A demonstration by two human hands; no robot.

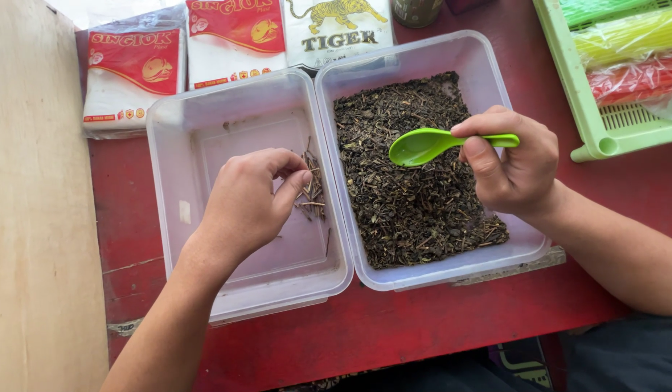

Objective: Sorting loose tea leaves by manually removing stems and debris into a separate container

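Observation:
Two clear plastic tubs sit side by side on a red table. The right tub holds a layer of dark dried tea leaves. My right hand grips a green plastic spoon above those leaves, its bowl empty and pointing left. The left tub is nearly bare, with a small pile of brown stems by its right wall. My left hand reaches into this tub, fingertips pinched together at the stems.
Three white paper packets with red or yellow prints lie behind the tubs. A light green plastic basket with coloured bags stands at the right rear. A pale wooden board runs along the left of the red table.

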